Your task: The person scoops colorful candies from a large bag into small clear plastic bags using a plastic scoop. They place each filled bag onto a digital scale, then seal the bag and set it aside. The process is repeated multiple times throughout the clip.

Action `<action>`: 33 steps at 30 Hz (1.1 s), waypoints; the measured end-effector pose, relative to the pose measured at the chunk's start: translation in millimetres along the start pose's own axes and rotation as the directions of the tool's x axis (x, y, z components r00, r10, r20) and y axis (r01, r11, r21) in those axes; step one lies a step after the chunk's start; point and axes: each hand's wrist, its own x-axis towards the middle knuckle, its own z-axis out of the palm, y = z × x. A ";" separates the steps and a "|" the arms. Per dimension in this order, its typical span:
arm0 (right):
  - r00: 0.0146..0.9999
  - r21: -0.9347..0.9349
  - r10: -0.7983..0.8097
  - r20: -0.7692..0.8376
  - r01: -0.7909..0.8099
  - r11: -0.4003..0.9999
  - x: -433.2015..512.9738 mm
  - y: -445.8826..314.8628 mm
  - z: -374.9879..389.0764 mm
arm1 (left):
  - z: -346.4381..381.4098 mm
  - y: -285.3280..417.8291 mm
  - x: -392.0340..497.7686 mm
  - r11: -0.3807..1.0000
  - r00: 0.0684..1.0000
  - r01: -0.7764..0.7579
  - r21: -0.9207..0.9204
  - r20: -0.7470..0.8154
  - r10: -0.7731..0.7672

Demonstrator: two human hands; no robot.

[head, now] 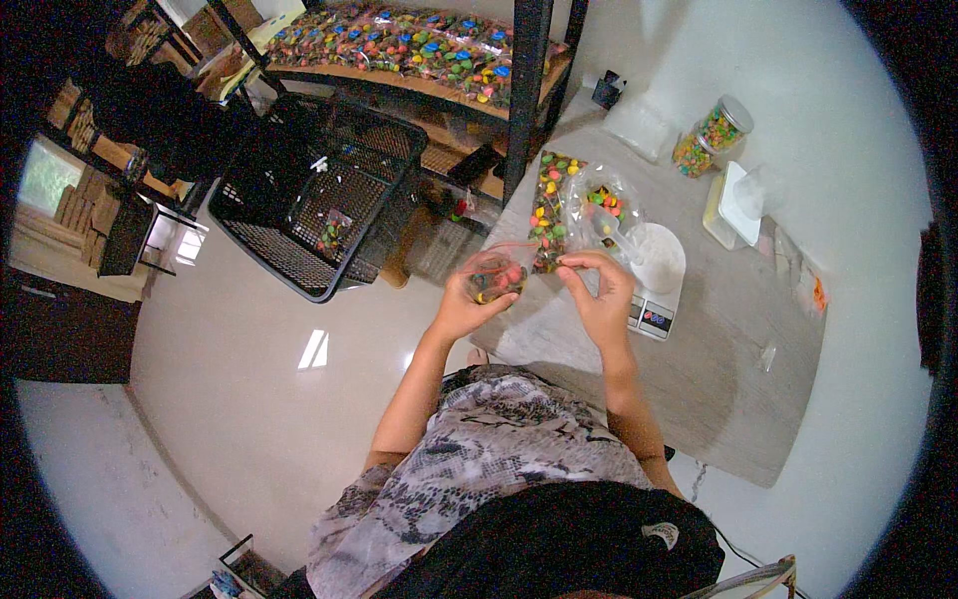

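Note:
My left hand [465,308] holds a small clear plastic bag [498,278] with colourful candies in it and a red line along its top. Just right of that bag is my right hand [605,299], its thumb and forefinger brought together at the tips. Whether a small piece sits between them is unclear. Behind my hands a long clear bag [550,206] full of coloured candies lies on the grey table [718,374]. Beside it stands an opened plastic bag [636,196] of candies, with a clear scoop [620,238] at its mouth. A white digital kitchen scale [660,262] lies right of the scoop.
On the table's far side are two stacked candy jars [724,123] and a lidded plastic box [730,206]. A black plastic basket [382,217] holding a small candy bag [333,232] stands to the left. Large candy bags [404,49] fill a metal-framed shelf [528,97].

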 end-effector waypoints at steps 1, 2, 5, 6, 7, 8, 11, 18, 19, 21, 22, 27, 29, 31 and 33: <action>0.995 -0.031 -0.074 0.063 0.077 0.997 10.8 -12.0 -1.7 | -0.4 3.0 1.0 0.997 0.999 -0.032 0.067 0.014 0.031; 0.981 -0.067 -0.134 0.137 0.144 0.987 20.2 -22.1 -1.7 | -1.1 5.6 2.4 0.989 0.997 -0.077 0.126 0.036 0.073; 0.944 -0.154 -0.213 0.250 0.256 0.954 39.4 -40.6 4.1 | -0.2 10.2 4.4 0.997 0.997 -0.036 0.073 0.073 0.031; 0.930 -0.211 -0.191 0.314 0.264 0.941 42.7 -44.1 5.5 | 0.2 10.9 5.3 0.999 0.996 0.030 0.025 0.083 -0.032; 0.913 -0.267 -0.163 0.374 0.274 0.924 45.2 -46.1 6.5 | 0.4 11.1 6.5 1.000 0.996 0.016 0.010 0.087 -0.016; 0.894 -0.323 -0.110 0.434 0.268 0.908 47.1 -46.7 6.9 | 0.2 11.0 7.0 1.000 0.996 0.025 0.003 0.087 -0.025; 0.896 -0.395 -0.156 0.417 0.333 0.857 48.4 -41.4 4.6 | -3.0 8.1 15.2 0.973 0.982 -0.151 0.175 0.138 0.128; 0.917 0.083 0.217 0.335 -0.258 0.962 23.5 0.4 -0.9 | 8.7 -4.2 11.3 0.995 0.990 -0.053 -0.079 0.127 0.063; 0.920 0.109 0.224 0.320 -0.271 0.956 19.4 6.6 -0.6 | 10.0 -5.2 13.0 0.982 0.988 -0.123 -0.140 0.071 0.134; 0.920 0.163 0.261 0.293 -0.316 0.935 13.6 15.3 -2.7 | 11.0 -5.3 19.5 0.940 0.967 -0.254 -0.229 -0.045 0.251; 0.915 0.190 0.290 0.281 -0.349 0.917 11.3 17.9 -3.5 | 12.3 -4.5 22.4 0.918 0.930 -0.360 -0.167 -0.138 0.340; 0.948 0.158 0.264 0.176 -0.292 0.943 10.2 22.3 -4.3 | 14.5 4.5 26.1 0.952 0.949 -0.272 -0.141 -0.205 0.240; 0.959 0.157 0.243 0.145 -0.265 0.951 11.0 21.8 -4.2 | 15.1 7.5 24.5 0.973 0.962 -0.197 -0.118 -0.214 0.169; 0.966 0.116 0.223 0.130 -0.238 0.964 11.6 20.4 -4.3 | 15.1 9.0 24.0 0.966 0.949 -0.250 -0.070 -0.213 0.231; 0.971 0.075 0.205 0.120 -0.215 0.974 12.1 17.8 -4.1 | 14.6 10.0 23.9 0.962 0.940 -0.273 -0.019 -0.217 0.263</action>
